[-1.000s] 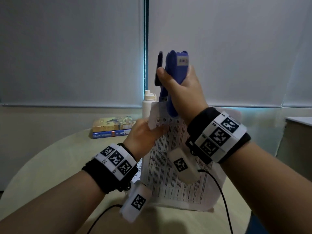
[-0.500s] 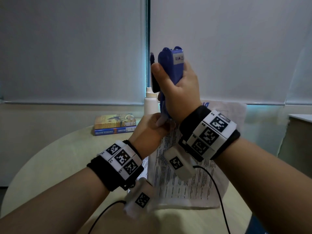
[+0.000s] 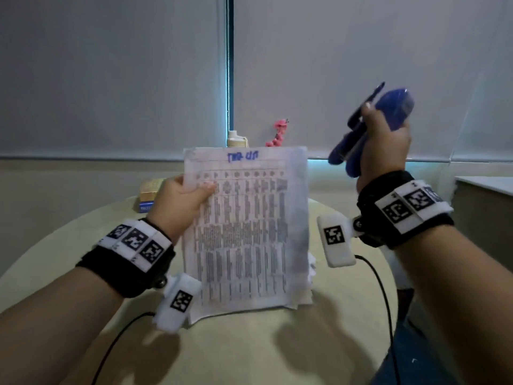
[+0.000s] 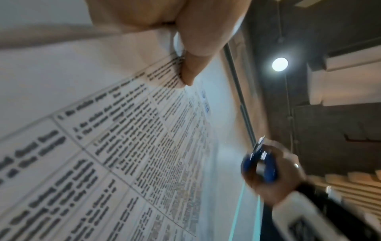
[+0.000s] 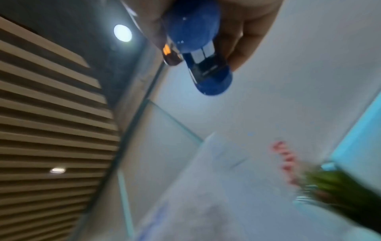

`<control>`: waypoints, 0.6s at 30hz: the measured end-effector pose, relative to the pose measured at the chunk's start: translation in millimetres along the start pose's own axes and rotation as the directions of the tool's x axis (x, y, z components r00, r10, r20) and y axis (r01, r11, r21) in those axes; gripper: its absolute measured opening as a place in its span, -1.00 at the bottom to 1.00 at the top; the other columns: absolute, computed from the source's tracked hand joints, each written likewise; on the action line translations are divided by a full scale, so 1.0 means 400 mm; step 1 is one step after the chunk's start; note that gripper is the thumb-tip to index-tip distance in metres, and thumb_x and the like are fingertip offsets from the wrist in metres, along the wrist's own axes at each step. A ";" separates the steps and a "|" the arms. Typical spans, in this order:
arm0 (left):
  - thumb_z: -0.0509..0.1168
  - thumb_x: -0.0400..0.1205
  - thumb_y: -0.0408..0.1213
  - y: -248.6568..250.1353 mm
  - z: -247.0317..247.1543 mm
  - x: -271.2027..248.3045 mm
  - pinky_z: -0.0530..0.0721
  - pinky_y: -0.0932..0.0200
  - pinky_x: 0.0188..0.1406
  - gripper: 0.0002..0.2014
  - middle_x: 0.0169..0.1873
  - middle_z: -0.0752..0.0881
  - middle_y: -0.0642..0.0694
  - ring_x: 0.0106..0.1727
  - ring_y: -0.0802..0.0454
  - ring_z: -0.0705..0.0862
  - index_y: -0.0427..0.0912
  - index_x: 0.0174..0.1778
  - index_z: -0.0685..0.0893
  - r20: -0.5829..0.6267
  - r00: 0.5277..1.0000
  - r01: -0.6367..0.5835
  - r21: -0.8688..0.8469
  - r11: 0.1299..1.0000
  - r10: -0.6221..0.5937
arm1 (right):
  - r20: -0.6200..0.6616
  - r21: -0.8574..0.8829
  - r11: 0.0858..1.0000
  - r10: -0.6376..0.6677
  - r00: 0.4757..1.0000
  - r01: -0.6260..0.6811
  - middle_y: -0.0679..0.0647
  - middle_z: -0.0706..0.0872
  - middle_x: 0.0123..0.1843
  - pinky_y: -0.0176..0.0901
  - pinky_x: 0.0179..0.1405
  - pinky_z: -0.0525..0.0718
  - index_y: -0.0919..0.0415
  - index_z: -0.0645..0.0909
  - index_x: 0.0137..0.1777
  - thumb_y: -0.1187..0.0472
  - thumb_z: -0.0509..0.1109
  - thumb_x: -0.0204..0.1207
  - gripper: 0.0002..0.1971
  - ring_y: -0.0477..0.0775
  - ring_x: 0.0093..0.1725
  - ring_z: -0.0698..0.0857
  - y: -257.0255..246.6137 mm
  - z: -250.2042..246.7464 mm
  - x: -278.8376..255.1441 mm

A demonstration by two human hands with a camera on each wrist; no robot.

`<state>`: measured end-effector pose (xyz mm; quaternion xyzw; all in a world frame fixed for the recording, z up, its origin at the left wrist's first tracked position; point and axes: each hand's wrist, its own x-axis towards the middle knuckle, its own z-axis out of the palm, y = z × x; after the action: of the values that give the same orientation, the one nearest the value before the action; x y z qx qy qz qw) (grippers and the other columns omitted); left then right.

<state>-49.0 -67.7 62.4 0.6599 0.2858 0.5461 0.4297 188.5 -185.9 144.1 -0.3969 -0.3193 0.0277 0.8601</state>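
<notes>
A sheaf of printed papers (image 3: pixel 249 232) stands upright over the round table, its lower edge near the tabletop. My left hand (image 3: pixel 180 198) pinches its upper left part, thumb on the front; the left wrist view shows that thumb pressing the printed papers (image 4: pixel 128 146). My right hand (image 3: pixel 385 143) is raised to the right of the sheets, apart from them, and grips a blue stapler (image 3: pixel 369 129) around its body. The right wrist view looks up at the blue stapler (image 5: pixel 198 48) held between thumb and fingers.
The beige round table (image 3: pixel 83 245) lies below both arms. At its far edge are stacked books (image 3: pixel 148 195), a white bottle (image 3: pixel 236 140) and pink flowers (image 3: pixel 277 132) behind the papers. A cabinet (image 3: pixel 485 201) stands at the right. Cables hang from both wrist cameras.
My right hand has pulled the stapler off the papers' upper left corner and swung it up to the right. The left hand now holds the sheets upright alone, fully facing me.
</notes>
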 end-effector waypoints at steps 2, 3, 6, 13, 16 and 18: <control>0.33 0.61 -0.43 -0.017 -0.045 0.010 0.80 0.17 -0.23 -0.87 -0.40 0.82 0.12 -0.30 0.14 0.82 -0.12 -0.16 0.73 -0.041 0.999 0.026 -0.043 0.999 -0.027 | 0.071 -0.318 0.934 0.196 0.978 -0.164 0.24 0.58 -0.33 -0.03 -0.39 0.53 0.17 0.52 -0.26 0.08 0.40 -0.01 -0.69 0.18 -0.42 0.60 0.081 -0.080 0.033; 0.33 0.61 -0.43 -0.023 -0.063 0.013 0.79 0.21 -0.27 -0.86 -0.39 0.82 0.11 -0.29 0.13 0.82 -0.13 -0.16 0.74 -0.054 0.998 0.023 -0.056 0.998 -0.026 | 0.113 -0.502 0.838 0.308 0.945 -0.214 0.26 0.58 -0.34 -0.06 -0.38 0.50 0.18 0.52 -0.32 0.12 0.37 -0.02 -0.75 0.18 -0.43 0.59 0.122 -0.116 0.041; 0.32 0.61 -0.44 -0.032 -0.097 0.020 0.77 0.25 -0.35 -0.87 -0.38 0.83 0.09 -0.28 0.11 0.82 -0.13 -0.14 0.73 -0.075 0.997 0.015 -0.089 0.996 -0.022 | 0.158 -0.961 0.275 0.586 0.795 -0.011 0.15 0.65 -0.36 -0.14 -0.27 0.56 0.18 0.59 -0.31 0.12 0.44 0.18 -0.84 0.16 -0.32 0.65 0.225 -0.199 0.048; 0.30 0.62 -0.44 -0.054 -0.087 0.025 0.76 0.25 -0.33 -0.86 -0.29 0.85 0.06 -0.20 0.08 0.83 -0.12 -0.09 0.72 -0.029 0.999 0.030 -0.134 0.991 -0.035 | 0.014 -0.784 -0.377 0.784 0.621 0.494 0.11 0.61 -0.14 -0.17 -0.20 0.47 0.23 0.53 -0.13 -0.07 0.46 0.41 -0.65 0.12 -0.16 0.56 0.338 -0.224 0.010; 0.28 0.63 -0.46 -0.058 -0.078 0.024 0.77 0.21 -0.30 -0.85 -0.23 0.85 0.00 -0.16 0.03 0.83 -0.16 -0.04 0.72 -0.003 0.999 0.044 -0.171 0.984 -0.045 | 0.020 -0.761 -0.400 0.772 0.635 0.510 0.06 0.64 -0.25 -0.10 -0.21 0.58 0.18 0.56 -0.22 -0.11 0.50 0.30 -0.65 0.13 -0.21 0.61 0.376 -0.243 0.014; 0.27 0.63 -0.47 -0.058 -0.076 0.023 0.77 0.19 -0.28 -0.85 -0.22 0.85 -0.02 -0.14 0.01 0.83 -0.18 -0.03 0.72 0.006 0.999 0.049 -0.187 0.981 -0.049 | 0.026 -0.767 -0.385 0.780 0.625 0.513 0.04 0.63 -0.32 -0.10 -0.20 0.60 0.13 0.53 -0.36 -0.15 0.50 0.28 -0.65 0.14 -0.23 0.62 0.388 -0.258 0.012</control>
<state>-73.9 -41.3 47.5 0.6097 0.2489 0.5593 0.5034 283.2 -147.2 -11.7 -0.8979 -0.4192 0.0571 -0.1217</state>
